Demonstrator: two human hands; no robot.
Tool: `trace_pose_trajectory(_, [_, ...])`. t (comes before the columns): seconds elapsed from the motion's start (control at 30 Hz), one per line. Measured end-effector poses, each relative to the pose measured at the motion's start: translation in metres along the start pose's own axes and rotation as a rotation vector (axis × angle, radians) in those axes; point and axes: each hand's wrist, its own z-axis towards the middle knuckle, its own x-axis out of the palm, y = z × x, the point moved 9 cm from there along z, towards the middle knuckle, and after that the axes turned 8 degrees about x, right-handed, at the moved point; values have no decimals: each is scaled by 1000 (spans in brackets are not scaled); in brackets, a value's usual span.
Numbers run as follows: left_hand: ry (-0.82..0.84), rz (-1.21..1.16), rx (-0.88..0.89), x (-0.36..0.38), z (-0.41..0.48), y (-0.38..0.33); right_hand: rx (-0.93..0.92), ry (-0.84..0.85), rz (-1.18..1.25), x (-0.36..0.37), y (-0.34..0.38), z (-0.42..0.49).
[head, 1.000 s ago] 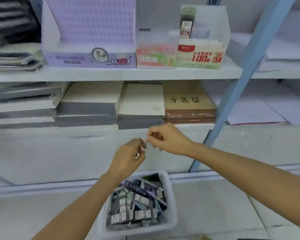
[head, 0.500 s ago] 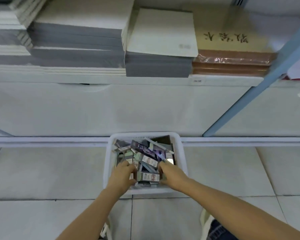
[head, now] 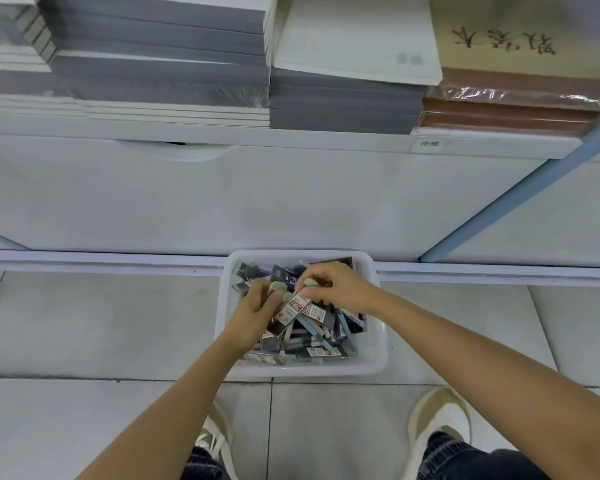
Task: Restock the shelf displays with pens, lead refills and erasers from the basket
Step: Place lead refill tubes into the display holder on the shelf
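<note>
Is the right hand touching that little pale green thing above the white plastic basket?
Touching. In the head view the right hand pinches the small pale green piece, no gap, over the white plastic basket; the left hand grips labelled packets.

**Basket open on top, boxed in behind**

You reach the basket (head: 374, 362) from straight above, where its top is open. Inside it is crowded. The heap of packets (head: 312, 337) rises near the rim, and your left hand (head: 257, 311) and right hand (head: 340, 285) sit close together in it, fingers curled on packets. Just behind stands the white base panel (head: 291, 202), with the shelf edge (head: 257, 136) above it. The blue post (head: 499, 206) slants to the right. Bare floor tiles (head: 101, 323) flank the basket, and your shoes (head: 440, 414) stand on its near side.
</note>
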Motion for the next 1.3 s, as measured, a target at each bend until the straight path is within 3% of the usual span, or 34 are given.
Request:
trace_pose_trajectory(0.1, [124,-205,-29,10,-6,-2,5,-25,189,7,18,14])
trace_pose_trajectory(0.17, [116,-203,-11,-1,-9,-1,22,-103,247,7,21,21])
trace_pose_trajectory(0.27, [-96,-183,-73,-39,-12,16,69,-284,23,6,6,25])
trace_pose_trajectory(0.33, [-204,-213,-116,-60,-16,28,158,-257,-237,20,-17,26])
trace_pose_trajectory(0.4, [-232,-258,-146,-69,-19,36,189,-220,-426,36,-34,23])
trace_pose_trajectory(0.53, [-240,-329,-161,-70,-23,43,166,-263,-488,40,-40,26])
trace_pose_trajectory(0.7, [-229,-284,-166,-72,-23,44,159,-181,-237,30,-34,30])
trace_pose_trajectory(0.8, [-205,-241,-170,-69,-25,45,129,59,-99,48,-15,28])
trace_pose_trajectory(0.93, [-227,-237,-191,-72,-31,47,135,291,-268,96,-11,16])
trace_pose_trajectory(1.17, [-193,-195,-231,-70,-42,46,95,250,-486,117,-28,3])
trace_pose_trajectory(1.3, [-175,-83,-176,-70,-39,24,37,221,-402,81,1,-4])
